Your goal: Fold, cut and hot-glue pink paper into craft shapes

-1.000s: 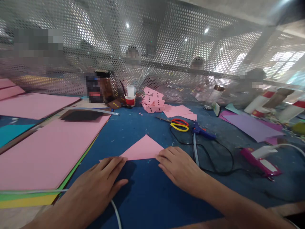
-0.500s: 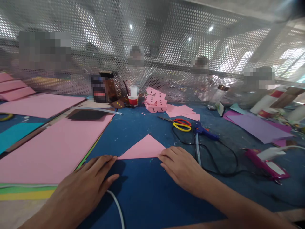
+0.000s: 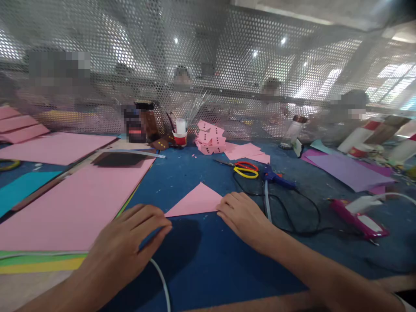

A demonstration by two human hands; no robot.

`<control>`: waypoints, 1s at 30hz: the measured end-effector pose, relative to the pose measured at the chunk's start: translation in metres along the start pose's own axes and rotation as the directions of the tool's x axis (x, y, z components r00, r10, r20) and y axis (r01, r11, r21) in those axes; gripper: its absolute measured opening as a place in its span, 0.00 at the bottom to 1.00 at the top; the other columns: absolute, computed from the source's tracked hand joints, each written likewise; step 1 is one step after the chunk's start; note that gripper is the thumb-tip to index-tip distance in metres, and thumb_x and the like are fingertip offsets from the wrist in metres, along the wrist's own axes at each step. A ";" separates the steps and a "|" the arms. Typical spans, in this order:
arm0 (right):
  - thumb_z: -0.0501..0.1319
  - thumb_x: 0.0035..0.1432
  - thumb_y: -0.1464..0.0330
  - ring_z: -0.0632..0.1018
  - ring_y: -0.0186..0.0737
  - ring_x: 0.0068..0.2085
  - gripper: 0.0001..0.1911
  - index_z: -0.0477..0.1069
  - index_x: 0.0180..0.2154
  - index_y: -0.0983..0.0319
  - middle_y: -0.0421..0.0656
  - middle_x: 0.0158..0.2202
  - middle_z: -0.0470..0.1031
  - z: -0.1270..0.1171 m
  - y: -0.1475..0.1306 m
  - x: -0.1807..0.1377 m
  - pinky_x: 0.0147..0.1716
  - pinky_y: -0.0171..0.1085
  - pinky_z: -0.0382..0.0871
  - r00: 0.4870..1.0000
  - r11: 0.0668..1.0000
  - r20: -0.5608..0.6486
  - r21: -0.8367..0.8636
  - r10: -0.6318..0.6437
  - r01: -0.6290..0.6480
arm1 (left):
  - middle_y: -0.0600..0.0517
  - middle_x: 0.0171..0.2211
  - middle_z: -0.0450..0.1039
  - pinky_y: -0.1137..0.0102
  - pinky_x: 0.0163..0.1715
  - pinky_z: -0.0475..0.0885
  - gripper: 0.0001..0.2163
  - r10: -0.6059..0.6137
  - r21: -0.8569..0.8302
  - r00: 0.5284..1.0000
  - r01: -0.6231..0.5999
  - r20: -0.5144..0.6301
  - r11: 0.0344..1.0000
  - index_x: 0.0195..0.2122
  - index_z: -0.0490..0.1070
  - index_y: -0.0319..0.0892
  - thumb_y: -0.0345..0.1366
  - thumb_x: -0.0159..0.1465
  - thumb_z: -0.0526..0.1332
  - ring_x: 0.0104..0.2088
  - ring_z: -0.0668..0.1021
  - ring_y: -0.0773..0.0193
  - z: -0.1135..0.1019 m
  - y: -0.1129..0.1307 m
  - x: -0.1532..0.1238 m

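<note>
A piece of pink paper folded into a triangle lies on the blue tabletop, peak pointing away from me. My right hand has its fingers closed at the triangle's right corner, covering that tip. At the left corner, my left hand is bent, its thumb and fingertips brought together with nothing visible between them. Its fingertips overlap the corner in view; whether they touch it I cannot tell. A shadow falls on the table beside this hand.
Large pink sheets lie at left. Scissors, a blue glue gun and a magenta power strip with cables lie at right. Dotted pink paper pieces and a cup stand before the perforated metal screen.
My left hand has lifted and shifted slightly right, its thumb closing toward the fingertips. My right hand stays at the triangle's right corner. The view has shifted a little.
</note>
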State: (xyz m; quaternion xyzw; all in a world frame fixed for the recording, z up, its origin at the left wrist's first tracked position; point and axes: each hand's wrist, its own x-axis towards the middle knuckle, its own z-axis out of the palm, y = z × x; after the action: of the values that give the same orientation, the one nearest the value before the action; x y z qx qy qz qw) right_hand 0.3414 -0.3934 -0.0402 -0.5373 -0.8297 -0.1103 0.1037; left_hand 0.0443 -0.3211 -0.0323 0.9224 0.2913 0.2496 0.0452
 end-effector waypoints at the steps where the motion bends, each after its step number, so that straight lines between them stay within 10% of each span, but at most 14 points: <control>1: 0.58 0.70 0.69 0.74 0.45 0.42 0.07 0.75 0.43 0.62 0.45 0.41 0.76 0.001 0.001 0.000 0.42 0.44 0.62 1.000 1.000 -0.010 -0.012 0.008 -0.008 | 0.52 0.39 0.79 0.66 0.42 0.72 0.11 -0.027 -0.090 0.999 0.031 0.048 0.995 0.39 0.78 0.48 0.42 0.71 0.57 0.40 0.79 0.60 0.001 0.006 0.005; 8: 0.61 0.68 0.69 0.73 0.43 0.40 0.04 0.73 0.38 0.60 0.43 0.38 0.76 0.006 0.000 0.001 0.41 0.43 0.58 0.992 0.994 -0.099 0.077 0.082 -0.075 | 0.51 0.45 0.83 0.69 0.41 0.74 0.14 -0.257 -0.457 0.869 0.450 0.424 0.767 0.46 0.81 0.50 0.47 0.67 0.59 0.41 0.82 0.58 0.017 0.025 0.036; 17: 0.64 0.65 0.73 0.74 0.40 0.41 0.03 0.71 0.37 0.60 0.40 0.38 0.76 -0.007 -0.007 0.004 0.43 0.41 0.59 0.946 0.903 -0.183 0.392 0.266 -0.177 | 0.44 0.44 0.84 0.67 0.35 0.79 0.21 -0.368 -0.705 0.736 0.666 0.569 0.243 0.44 0.83 0.41 0.49 0.54 0.71 0.36 0.83 0.57 0.026 0.022 0.048; 24: 0.64 0.65 0.72 0.75 0.38 0.40 0.03 0.73 0.38 0.58 0.37 0.37 0.77 -0.011 -0.015 0.002 0.44 0.40 0.60 0.954 0.834 -0.163 0.536 0.251 -0.128 | 0.47 0.38 0.84 0.66 0.45 0.79 0.16 -0.397 -0.819 0.779 0.564 0.486 0.103 0.38 0.84 0.42 0.49 0.56 0.72 0.41 0.83 0.56 0.035 0.033 0.060; 30: 0.60 0.67 0.70 0.75 0.42 0.47 0.09 0.70 0.48 0.57 0.43 0.46 0.74 -0.008 -0.004 0.001 0.49 0.42 0.66 0.864 0.777 -0.268 0.597 0.427 -0.199 | 0.48 0.34 0.84 0.66 0.46 0.79 0.14 -0.427 -0.859 0.795 0.506 0.430 0.078 0.34 0.84 0.41 0.47 0.58 0.71 0.38 0.82 0.59 0.035 0.029 0.060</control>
State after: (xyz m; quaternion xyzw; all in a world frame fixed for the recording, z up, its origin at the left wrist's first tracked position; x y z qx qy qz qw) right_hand 0.3377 -0.3963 -0.0321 -0.5842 -0.6845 0.0482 0.4333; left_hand 0.1185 -0.3090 -0.0304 0.5648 0.3560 0.3130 0.6755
